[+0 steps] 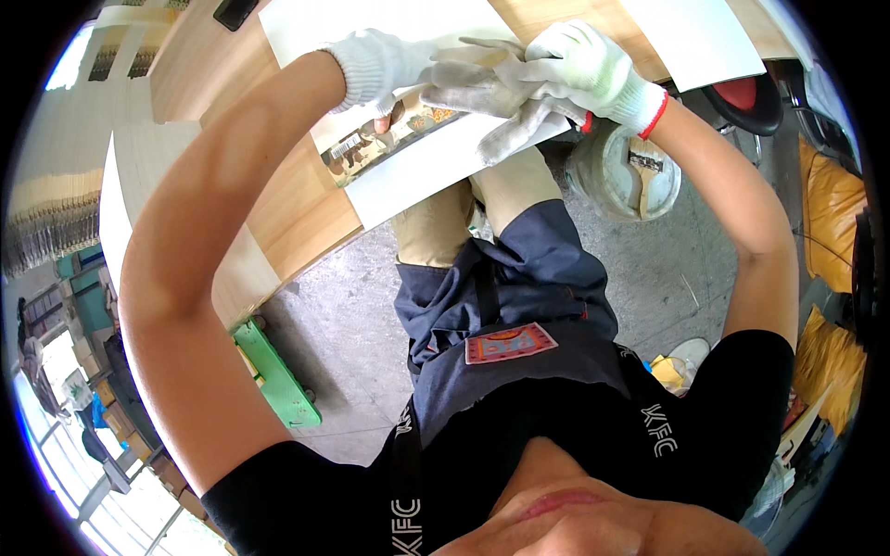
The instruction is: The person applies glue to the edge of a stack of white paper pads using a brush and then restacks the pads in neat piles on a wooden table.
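Above the table edge my left hand (389, 69), in a white knit glove, reaches in from the left. What looks like its bare thumb tip (383, 123) pokes out below; its other fingers are hidden at the loose glove. My right hand (584, 69) wears a white glove with a red cuff edge and is closed on that greyish, soiled work glove (496, 93). The loose glove's fingers spread leftward and down, next to my left hand. Below both hands lies a printed picture strip (357, 153) on a white sheet (408, 185).
The wooden table (301, 208) spans the top. A dark phone (235, 11) lies at its far left. Right of my knees stands a bucket (607, 190) with a paintbrush (643, 176). A green wheeled dolly (283, 380) is on the floor at left, a black stool (746, 102) at right.
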`<state>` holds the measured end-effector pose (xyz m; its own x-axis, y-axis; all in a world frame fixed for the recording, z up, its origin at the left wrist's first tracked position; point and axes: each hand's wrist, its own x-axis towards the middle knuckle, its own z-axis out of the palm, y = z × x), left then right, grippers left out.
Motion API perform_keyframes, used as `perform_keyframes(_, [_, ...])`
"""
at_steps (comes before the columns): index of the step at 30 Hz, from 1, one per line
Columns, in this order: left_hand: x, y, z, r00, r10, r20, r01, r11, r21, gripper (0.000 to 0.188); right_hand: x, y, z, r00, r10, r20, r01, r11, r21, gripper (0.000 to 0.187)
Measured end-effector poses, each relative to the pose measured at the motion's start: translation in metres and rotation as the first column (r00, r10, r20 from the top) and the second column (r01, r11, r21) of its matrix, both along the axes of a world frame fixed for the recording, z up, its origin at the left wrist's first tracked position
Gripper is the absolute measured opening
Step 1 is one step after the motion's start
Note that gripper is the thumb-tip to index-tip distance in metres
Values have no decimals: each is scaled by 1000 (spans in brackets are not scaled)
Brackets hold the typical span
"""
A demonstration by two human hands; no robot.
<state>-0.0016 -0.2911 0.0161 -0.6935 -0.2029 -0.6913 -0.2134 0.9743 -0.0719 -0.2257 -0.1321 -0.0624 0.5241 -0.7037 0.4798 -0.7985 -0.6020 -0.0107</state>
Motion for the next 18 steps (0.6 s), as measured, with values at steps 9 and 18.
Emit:
perform_keyframes(9, [-10,-5,-19,987,157,35,-156,987,-36,89,33,-23,-17,955,214,203,-204,976,-72,38])
perform_keyframes(18, [-8,3,-15,952,299,64,-304,948,94,53,183,-49,-20,981,121,154,-138,985,106,21])
